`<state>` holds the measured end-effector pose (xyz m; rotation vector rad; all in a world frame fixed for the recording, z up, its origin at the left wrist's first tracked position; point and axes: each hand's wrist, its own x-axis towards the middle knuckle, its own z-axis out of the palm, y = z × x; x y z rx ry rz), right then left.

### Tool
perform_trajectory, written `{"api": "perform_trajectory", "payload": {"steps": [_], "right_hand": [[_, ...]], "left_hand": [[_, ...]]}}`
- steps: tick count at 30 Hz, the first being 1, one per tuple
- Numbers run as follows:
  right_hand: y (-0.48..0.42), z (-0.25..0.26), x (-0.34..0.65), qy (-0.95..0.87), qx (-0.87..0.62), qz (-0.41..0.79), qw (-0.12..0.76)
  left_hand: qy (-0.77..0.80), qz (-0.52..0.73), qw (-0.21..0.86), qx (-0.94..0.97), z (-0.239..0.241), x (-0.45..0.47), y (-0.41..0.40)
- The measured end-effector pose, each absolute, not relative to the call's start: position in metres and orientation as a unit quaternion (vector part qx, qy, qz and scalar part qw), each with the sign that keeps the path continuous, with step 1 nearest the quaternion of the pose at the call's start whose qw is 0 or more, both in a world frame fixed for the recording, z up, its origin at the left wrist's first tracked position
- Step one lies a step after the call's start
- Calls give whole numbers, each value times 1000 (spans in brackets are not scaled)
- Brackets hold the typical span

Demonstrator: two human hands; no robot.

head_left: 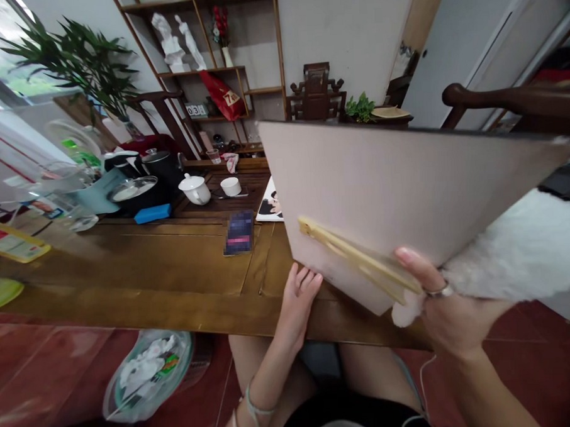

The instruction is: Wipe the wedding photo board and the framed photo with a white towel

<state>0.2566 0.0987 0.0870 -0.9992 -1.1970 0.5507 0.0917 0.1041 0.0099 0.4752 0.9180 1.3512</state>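
A large flat pale board (359, 179) with a thin dark top edge stands tilted above the near side of the table. A yellow strip (347, 248) with slots runs slantwise along its lower face; I cannot tell whether it is fixed there. My right hand (449, 307) is closed at the board's lower right, thumb over the front by the strip's end, other fingers mostly hidden. White fluffy material (518, 260) lies behind and beside that hand. My left hand (300, 294) has its fingers bent against the board's lower left edge.
On the wooden table (187, 262) are a phone-like dark rectangle (239, 232), a blue sponge (153, 213), a lidded white cup (195, 189) and a bottle (70, 210). A lined bin (188, 369) stands on the floor at left. A chair (511, 100) is at right.
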Motion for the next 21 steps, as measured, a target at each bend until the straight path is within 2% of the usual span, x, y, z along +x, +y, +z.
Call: {"api": "perform_trajectory", "payload": {"steps": [3, 5, 10, 14, 17, 21], "right_hand": [[105, 102, 244, -431, -415, 194, 777], [110, 103, 242, -391, -390, 253, 794], [118, 80, 260, -316, -406, 464, 721], [119, 66, 280, -286, -445, 565, 634], [121, 56, 297, -364, -449, 543, 609], [126, 42, 321, -522, -438, 405, 610]], "left_hand": [[352, 611, 681, 198, 8, 101, 103], [355, 656, 643, 174, 4, 99, 102], [410, 701, 561, 162, 3, 77, 104], [475, 687, 519, 182, 15, 53, 104], [501, 667, 507, 215, 25, 38, 105], [523, 637, 510, 245, 31, 23, 108]]}}
